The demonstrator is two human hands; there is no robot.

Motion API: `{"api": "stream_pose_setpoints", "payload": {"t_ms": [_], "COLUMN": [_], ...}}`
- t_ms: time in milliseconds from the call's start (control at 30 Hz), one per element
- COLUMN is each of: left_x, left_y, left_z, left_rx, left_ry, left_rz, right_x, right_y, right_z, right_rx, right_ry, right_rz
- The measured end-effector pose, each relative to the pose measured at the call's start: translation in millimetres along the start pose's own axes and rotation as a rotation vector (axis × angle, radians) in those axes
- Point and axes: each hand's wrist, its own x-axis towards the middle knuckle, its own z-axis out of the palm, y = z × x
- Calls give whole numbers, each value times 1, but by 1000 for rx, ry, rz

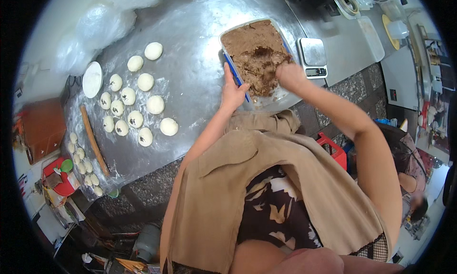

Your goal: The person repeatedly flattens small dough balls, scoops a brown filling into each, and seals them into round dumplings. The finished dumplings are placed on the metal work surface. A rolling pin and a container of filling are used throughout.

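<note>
A clear plastic container with blue side clips holds a brown paste filling on the metal work table. My left hand holds the near left side of its wall, thumb near the rim. At the right part of the paste is my right hand, blurred, its fingers curled; whether it grips a tool or some paste cannot be told. The paste is dug up and uneven near that hand. Left of the container lie several round dough balls, some with dark specks on top.
A digital kitchen scale stands right of the container. Farther left are a wooden rolling pin, small dough pieces, a white oval dish and clear plastic bags. A red stool and another person are at the right.
</note>
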Motion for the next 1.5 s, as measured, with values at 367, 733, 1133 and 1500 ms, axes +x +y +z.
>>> {"api": "stream_pose_setpoints", "payload": {"t_ms": [367, 733, 1133, 1500], "left_x": [-1, -9, -12, -11], "left_y": [7, 26, 41, 40], "left_z": [-5, -3, -9, -7], "left_rx": [72, -39, -102, -51], "left_ry": [-20, 9, -20, -31], "left_rz": [-65, -131, -177, -214], "right_x": [-6, 38, -4, 40], "right_y": [26, 36, 7, 38], "right_z": [-14, -21, 5, -23], "right_rx": [-62, -12, -48, 69], "right_ry": [143, -317, 35, -178], "right_rz": [219, -25, 5, 180]}}
